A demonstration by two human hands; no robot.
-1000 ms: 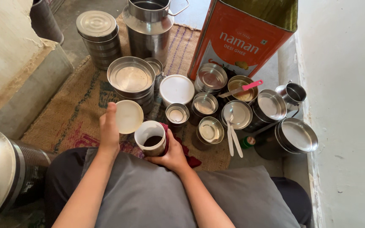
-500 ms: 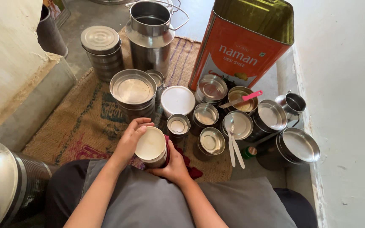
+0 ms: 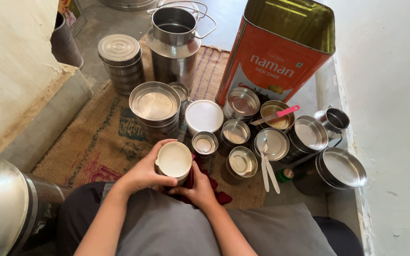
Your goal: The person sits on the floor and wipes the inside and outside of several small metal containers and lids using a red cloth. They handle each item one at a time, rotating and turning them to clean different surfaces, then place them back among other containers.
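A small steel jar with a white plastic lid (image 3: 173, 160) sits in front of my knees on the burlap mat (image 3: 101, 137). My left hand (image 3: 144, 171) wraps around the lid's left edge, fingers curled over its rim. The jar's lower right side is gripped by my right hand (image 3: 198, 186), which lies over a dark red cloth (image 3: 217, 194). The lid covers the jar fully, so its contents are hidden.
Several lidded steel tins (image 3: 236, 131) crowd the mat beyond the jar, with a white-lidded tub (image 3: 204, 116), a large steel milk can (image 3: 174, 40), a tall orange oil tin (image 3: 277, 59), a pink-handled spoon (image 3: 276, 114) and two white spoons (image 3: 267, 170). A big steel drum (image 3: 5, 204) stands left; walls flank both sides.
One second ago my left hand held the white lid apart from the open jar, showing dark contents. The lid then came down onto the jar, and now my left hand grips it there.
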